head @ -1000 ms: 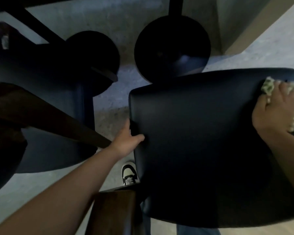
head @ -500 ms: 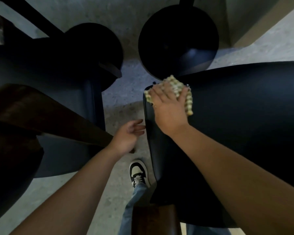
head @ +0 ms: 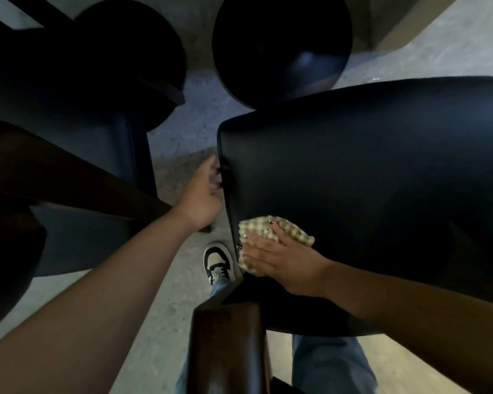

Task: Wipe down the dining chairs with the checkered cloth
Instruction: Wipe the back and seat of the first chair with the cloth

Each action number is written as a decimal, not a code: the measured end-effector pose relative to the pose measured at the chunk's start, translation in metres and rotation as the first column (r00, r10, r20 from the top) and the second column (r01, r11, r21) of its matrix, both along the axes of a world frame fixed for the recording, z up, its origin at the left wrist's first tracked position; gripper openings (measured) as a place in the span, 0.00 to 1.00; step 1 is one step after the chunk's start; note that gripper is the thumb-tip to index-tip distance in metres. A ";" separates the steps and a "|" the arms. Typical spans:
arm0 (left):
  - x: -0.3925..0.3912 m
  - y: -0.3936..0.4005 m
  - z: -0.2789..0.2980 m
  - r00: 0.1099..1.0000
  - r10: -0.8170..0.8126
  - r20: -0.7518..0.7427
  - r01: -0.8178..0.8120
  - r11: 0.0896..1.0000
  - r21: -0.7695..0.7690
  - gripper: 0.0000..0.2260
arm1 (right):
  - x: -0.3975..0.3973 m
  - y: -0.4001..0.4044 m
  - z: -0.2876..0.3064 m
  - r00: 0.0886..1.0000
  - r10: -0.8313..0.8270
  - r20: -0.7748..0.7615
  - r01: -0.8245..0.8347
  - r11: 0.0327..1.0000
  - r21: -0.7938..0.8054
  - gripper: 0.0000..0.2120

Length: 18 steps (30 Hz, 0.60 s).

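- Fingers (head: 256, 247) of the right hand (head: 285, 261) lie straight and spread, pressing the checkered cloth (head: 282, 231) flat.
- Cloth is beige-green, crumpled, on the black chair seat (head: 367, 180) near its left edge.
- Left hand (head: 202, 194) touches that edge, fingers relaxed.

Item count: two hands, left hand (head: 201, 196) and right hand (head: 282, 258); one checkered cloth (head: 271, 233); two dark chair seats, right (head: 382, 180) and left (head: 77, 155); two round pedestal bases (head: 281, 44) (head: 137, 52); one sneaker (head: 218, 263).
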<state>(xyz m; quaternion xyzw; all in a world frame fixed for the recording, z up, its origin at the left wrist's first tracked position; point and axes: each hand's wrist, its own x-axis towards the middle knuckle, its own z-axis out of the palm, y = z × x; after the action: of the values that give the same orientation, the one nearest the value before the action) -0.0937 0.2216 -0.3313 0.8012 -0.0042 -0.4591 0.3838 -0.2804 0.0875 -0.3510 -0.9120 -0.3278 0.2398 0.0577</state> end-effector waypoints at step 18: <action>-0.017 -0.012 -0.002 0.649 -0.710 0.272 0.564 0.690 0.454 0.50 | 0.151 -0.140 -0.007 0.600 -0.781 0.174 0.779 0.620 0.093 0.25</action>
<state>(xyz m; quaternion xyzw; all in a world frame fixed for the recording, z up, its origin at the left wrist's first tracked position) -0.1106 0.2095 -0.3331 0.8783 -0.2973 -0.3717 0.0442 -0.1291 -0.0523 -0.3578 -0.9822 0.0976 0.0977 0.1271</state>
